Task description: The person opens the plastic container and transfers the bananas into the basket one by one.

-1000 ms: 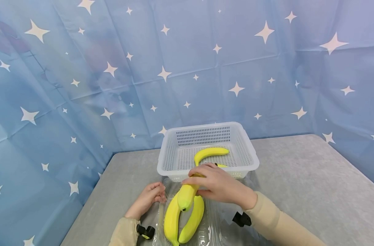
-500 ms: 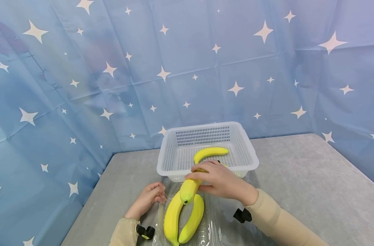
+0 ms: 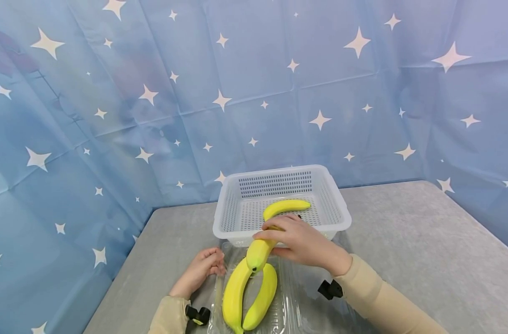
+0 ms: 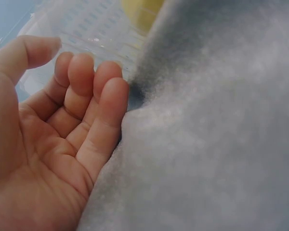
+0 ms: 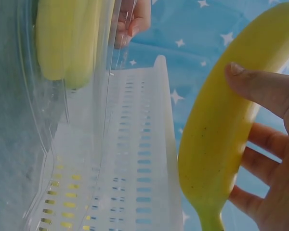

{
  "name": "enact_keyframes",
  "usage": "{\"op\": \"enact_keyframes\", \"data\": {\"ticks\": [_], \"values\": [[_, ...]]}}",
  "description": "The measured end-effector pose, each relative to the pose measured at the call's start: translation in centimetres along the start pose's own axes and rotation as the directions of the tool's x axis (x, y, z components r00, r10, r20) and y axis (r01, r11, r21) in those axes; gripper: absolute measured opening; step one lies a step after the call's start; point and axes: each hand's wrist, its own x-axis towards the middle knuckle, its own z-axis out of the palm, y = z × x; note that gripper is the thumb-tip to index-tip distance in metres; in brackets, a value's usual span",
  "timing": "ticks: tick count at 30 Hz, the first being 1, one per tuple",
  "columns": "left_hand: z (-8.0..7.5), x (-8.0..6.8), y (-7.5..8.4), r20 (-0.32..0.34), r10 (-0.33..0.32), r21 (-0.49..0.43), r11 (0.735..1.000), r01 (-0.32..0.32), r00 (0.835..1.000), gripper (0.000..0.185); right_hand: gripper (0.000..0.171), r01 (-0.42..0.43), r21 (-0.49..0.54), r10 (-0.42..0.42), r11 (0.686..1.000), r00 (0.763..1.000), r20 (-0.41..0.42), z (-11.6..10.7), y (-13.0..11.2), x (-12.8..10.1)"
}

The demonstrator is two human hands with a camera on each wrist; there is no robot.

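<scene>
My right hand [image 3: 305, 246] grips a yellow banana [image 3: 260, 253] between thumb and fingers, over the far part of a clear plastic container [image 3: 288, 301]. In the right wrist view that banana [image 5: 219, 139] is seen from the side, its stem end at the bottom. Two more bananas lie in the container, one at the left [image 3: 234, 297] and one at the right [image 3: 262, 299]. My left hand [image 3: 203, 270] is at the container's far left edge, fingers loosely bent. Nothing sits in its palm in the left wrist view; whether the fingertips touch the edge, I cannot tell.
Behind the container stands a white perforated basket [image 3: 228, 204] with a banana [image 3: 286, 207] inside; my right hand hides part of its front. The grey table [image 3: 404, 241] extends to both sides. A blue star-patterned curtain [image 3: 254, 93] hangs at the back and left.
My right hand has moved slightly away from me and to the right with the banana, toward the basket. The left hand stays in place.
</scene>
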Motion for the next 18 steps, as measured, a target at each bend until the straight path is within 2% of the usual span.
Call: {"op": "enact_keyframes", "data": {"ticks": [18], "values": [[-0.09,-0.07,-0.06,0.009,0.025,0.007,1.0,-0.025,1.0,0.021,0.05,-0.023,-0.039,0.024,0.999,1.0,0.014,-0.19,0.64,-0.25]]}}
